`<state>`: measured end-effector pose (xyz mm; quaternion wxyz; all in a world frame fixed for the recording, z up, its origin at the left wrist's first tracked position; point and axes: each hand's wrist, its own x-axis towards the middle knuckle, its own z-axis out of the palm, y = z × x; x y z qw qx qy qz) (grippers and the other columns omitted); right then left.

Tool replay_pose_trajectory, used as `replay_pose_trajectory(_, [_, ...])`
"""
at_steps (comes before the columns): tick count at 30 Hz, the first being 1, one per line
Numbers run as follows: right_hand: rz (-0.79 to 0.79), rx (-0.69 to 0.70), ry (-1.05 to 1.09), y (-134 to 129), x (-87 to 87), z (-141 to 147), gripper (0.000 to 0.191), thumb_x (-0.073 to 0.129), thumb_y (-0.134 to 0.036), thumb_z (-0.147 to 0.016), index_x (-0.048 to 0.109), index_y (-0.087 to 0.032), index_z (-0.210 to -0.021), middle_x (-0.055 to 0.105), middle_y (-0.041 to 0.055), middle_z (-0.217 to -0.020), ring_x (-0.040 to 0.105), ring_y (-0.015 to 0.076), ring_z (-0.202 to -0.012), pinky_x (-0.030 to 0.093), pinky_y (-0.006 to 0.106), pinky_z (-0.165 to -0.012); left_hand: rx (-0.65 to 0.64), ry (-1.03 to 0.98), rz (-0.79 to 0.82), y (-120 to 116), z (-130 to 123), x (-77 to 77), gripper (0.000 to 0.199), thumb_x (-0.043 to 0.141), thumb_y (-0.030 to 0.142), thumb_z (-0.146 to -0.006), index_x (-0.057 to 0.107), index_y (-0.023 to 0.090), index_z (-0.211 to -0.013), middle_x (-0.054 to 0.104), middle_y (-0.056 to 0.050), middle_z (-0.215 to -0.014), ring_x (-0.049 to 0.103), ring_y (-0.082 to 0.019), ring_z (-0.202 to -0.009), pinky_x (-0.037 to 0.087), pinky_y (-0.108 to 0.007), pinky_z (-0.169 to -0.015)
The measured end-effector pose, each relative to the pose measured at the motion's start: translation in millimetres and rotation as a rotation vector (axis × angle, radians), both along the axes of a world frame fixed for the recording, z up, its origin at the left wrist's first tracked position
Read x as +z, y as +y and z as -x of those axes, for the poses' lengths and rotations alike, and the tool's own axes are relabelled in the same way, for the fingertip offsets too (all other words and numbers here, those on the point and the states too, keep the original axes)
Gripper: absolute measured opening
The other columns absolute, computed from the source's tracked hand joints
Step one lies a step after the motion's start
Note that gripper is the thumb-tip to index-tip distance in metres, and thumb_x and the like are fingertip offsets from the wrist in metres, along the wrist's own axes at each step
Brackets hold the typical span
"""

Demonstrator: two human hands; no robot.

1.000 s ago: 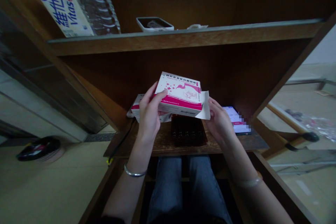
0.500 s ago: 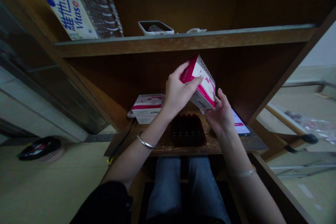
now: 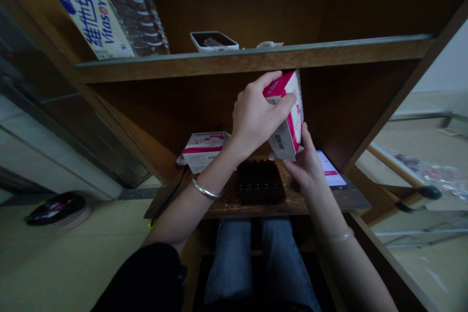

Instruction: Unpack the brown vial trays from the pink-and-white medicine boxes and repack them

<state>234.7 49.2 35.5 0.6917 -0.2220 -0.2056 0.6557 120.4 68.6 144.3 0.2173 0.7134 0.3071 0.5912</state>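
A pink and white box (image 3: 297,102) is held up, tilted, just under the upper shelf. My left hand (image 3: 258,112) grips its upper left part, with the thumb across the printed face. At the box's lower end, the fingers of my right hand (image 3: 306,161) are round the bottom edge. Below the box, a dark brown ribbed tray (image 3: 260,183) lies on the lower board. A second pink and white box (image 3: 204,148) stands to the left of the tray, partly behind my left forearm.
A lit phone or tablet (image 3: 331,170) lies right of my right hand. The upper shelf (image 3: 256,60) bears a Vitasoy carton (image 3: 91,17), a plastic bottle (image 3: 137,14) and a white-rimmed dish (image 3: 214,41). A bin (image 3: 58,209) stands on the floor at left.
The held box has moved slightly right and turned, so its barcode side shows more. My left hand has moved right and up with it. My right hand stays at its lower end.
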Motion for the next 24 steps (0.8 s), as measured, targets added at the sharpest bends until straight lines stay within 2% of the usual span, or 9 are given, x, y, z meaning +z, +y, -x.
replay_pose_trajectory(5, [0.111, -0.016, -0.020, 1.9, -9.0, 3.7, 0.040, 0.071, -0.060, -0.077, 0.073, -0.026, -0.098, 0.079, -0.0004, -0.089, 0.074, 0.0185, -0.084, 0.062, 0.026, -0.066, -0.002, -0.040, 0.047, 3.2, 4.8, 3.7, 0.027, 0.078, 0.021, -0.071, 0.075, 0.020, -0.099, 0.072, -0.005, -0.109, 0.061, -0.036, -0.118, 0.040, -0.054, -0.110])
replay_pose_trajectory(10, [0.055, -0.008, -0.083, 1.2, -12.4, -3.0, 0.044, 0.072, -0.058, -0.078, 0.071, -0.025, -0.108, 0.079, -0.0003, -0.091, 0.074, 0.0193, -0.081, 0.062, 0.028, -0.063, -0.039, -0.129, 0.095, 4.0, 14.4, 3.0, 0.026, 0.078, 0.020, -0.070, 0.074, 0.015, -0.095, 0.073, -0.007, -0.104, 0.064, -0.033, -0.111, 0.044, -0.046, -0.105])
replay_pose_trajectory(14, [0.114, -0.049, -0.117, -3.0, -7.4, -8.8, 0.035, 0.075, -0.050, -0.078, 0.071, -0.028, -0.104, 0.078, -0.0029, -0.085, 0.074, 0.0198, -0.072, 0.061, 0.032, -0.060, -0.014, -0.185, 0.114, 7.9, 30.5, -4.2, 0.024, 0.074, 0.028, -0.073, 0.074, 0.016, -0.094, 0.074, -0.006, -0.100, 0.066, -0.027, -0.102, 0.050, -0.037, -0.093])
replay_pose_trajectory(18, [0.151, -0.062, -0.139, -5.1, -3.0, -8.7, 0.026, 0.079, -0.041, -0.075, 0.070, -0.028, -0.096, 0.077, -0.0046, -0.082, 0.071, 0.0171, -0.063, 0.059, 0.030, -0.053, 0.031, -0.242, 0.184, 13.3, 52.1, -14.2, 0.023, 0.070, 0.035, -0.076, 0.073, 0.018, -0.091, 0.074, -0.005, -0.093, 0.066, -0.022, -0.090, 0.051, -0.030, -0.079])
replay_pose_trajectory(24, [0.180, -0.106, -0.123, -3.7, -5.4, -8.6, 0.021, 0.082, -0.033, -0.073, 0.071, -0.026, -0.089, 0.076, -0.0060, -0.077, 0.072, 0.0156, -0.067, 0.060, 0.028, -0.064, 0.136, -0.398, 0.339, 21.7, 93.3, -30.9, 0.022, 0.071, 0.041, -0.075, 0.068, 0.020, -0.079, 0.065, -0.003, -0.074, 0.062, -0.018, -0.072, 0.047, -0.027, -0.060])
